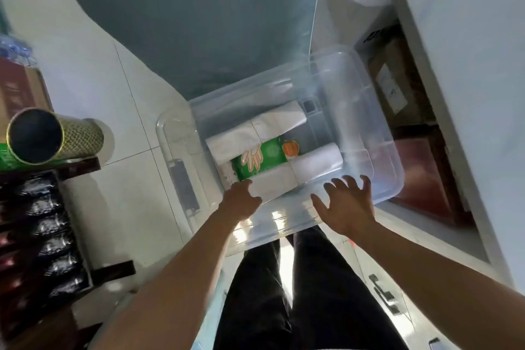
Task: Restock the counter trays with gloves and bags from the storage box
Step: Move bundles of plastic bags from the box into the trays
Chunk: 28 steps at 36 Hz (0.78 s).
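The clear plastic storage box [366,133] stands on the tiled floor [119,111], directly in front of the person's legs [312,293], with no lid on it. Inside lie several white folded bag bundles [255,131] and one green glove packet [261,158] printed with a hand outline; the packet lies between the white bundles and touches them. The left hand [241,199] reaches over the near rim into the box, fingertips at the near white bundle beside the green packet; whether it grasps anything cannot be determined. The right hand [346,204] is released, fingers spread, hovering above the near rim. A shelf of dark packets [54,233] stands to the left.
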Each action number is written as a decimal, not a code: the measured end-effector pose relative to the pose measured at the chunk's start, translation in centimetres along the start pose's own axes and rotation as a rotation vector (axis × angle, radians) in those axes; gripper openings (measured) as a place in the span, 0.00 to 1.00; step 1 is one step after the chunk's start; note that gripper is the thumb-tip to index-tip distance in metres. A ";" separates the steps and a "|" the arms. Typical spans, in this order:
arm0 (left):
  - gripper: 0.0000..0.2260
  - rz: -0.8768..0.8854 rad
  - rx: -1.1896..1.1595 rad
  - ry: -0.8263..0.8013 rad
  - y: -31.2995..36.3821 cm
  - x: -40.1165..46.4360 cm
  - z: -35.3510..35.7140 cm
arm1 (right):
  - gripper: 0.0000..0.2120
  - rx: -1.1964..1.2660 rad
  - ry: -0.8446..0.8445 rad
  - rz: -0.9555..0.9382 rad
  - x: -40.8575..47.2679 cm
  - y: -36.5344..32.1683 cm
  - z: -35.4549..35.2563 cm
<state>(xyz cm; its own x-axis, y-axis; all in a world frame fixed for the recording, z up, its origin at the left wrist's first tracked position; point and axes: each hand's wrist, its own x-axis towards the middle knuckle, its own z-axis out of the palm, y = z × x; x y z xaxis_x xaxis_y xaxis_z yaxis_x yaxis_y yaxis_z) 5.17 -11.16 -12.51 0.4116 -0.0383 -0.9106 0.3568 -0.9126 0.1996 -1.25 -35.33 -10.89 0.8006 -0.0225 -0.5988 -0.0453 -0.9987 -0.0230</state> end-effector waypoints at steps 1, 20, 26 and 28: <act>0.31 -0.003 0.024 -0.005 0.0 1.2 0.2 | 0.31 -0.005 0.013 -0.009 0.2 0.0 0.2; 0.18 0.210 0.332 0.084 3.1 10.7 3.1 | 0.28 0.060 0.093 -0.008 0.7 0.1 1.5; 0.19 0.244 0.359 -0.022 3.5 10.3 2.2 | 0.30 0.037 0.034 -0.004 0.7 0.2 1.1; 0.20 0.248 0.355 -0.029 3.6 9.8 1.6 | 0.30 0.027 0.020 -0.003 0.8 0.2 1.0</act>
<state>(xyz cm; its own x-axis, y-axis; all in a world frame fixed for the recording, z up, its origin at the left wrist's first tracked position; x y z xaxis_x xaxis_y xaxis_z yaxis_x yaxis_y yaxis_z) 9.15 -15.42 -21.28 0.4232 -0.2804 -0.8616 -0.0623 -0.9577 0.2811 -1.25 -35.47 -12.15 0.8126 -0.0208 -0.5824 -0.0588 -0.9972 -0.0464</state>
